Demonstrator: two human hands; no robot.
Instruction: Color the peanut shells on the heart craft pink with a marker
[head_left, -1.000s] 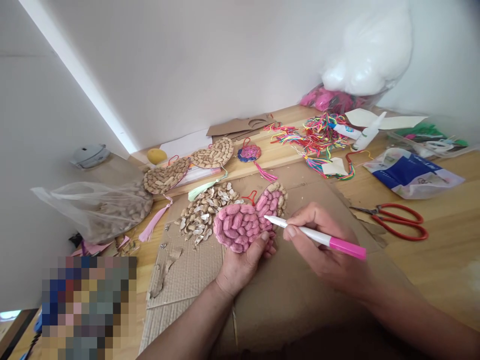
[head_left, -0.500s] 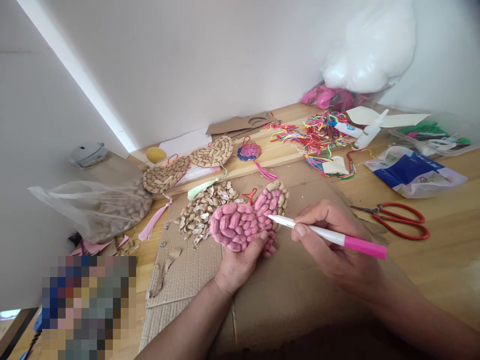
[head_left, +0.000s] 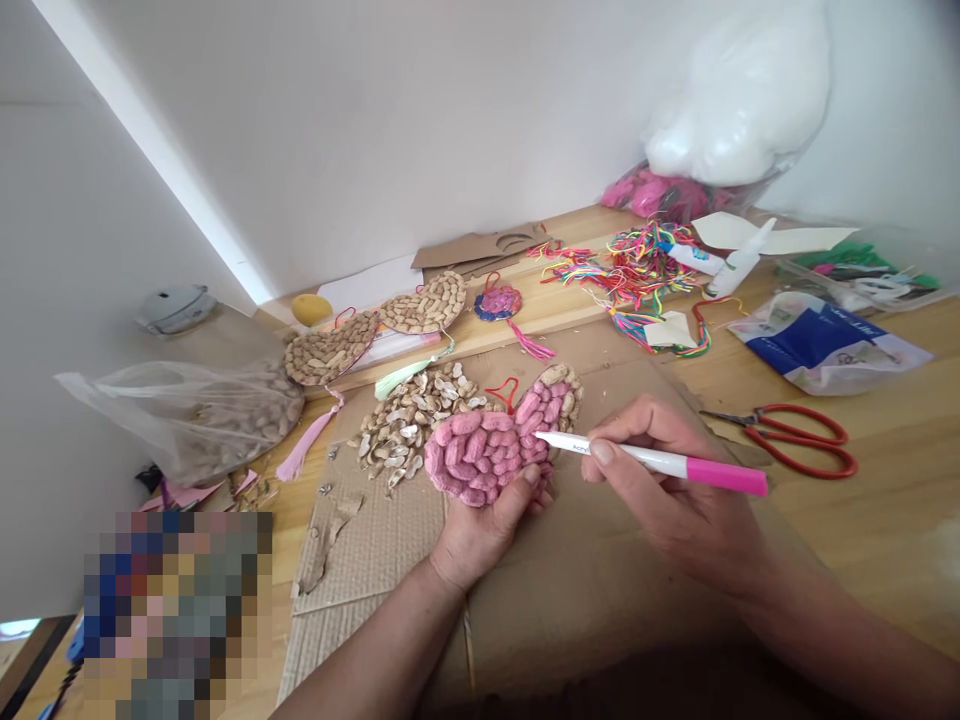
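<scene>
A heart-shaped piece covered in peanut shells is gripped at its lower edge by my left hand, thumb on the front. Most of its shells are pink; those along the right lobe's outer edge are bare tan. A red cord loop sticks up at its top notch. Between the thumb and fingers of my right hand is a white acrylic marker with a pink rear end. Its tip meets or nearly meets the pink shells right of the heart's middle. The left fingers behind the heart are mostly hidden.
Loose peanut shells lie on the cardboard behind the heart. Red-handled scissors rest at right, near a blue-and-white packet. Farther back are coloured cords, a glue bottle and finished shell ornaments.
The heart has shifted slightly right and tilted a little in my left hand. My right hand keeps the marker at the same area, its pink end slightly higher.
</scene>
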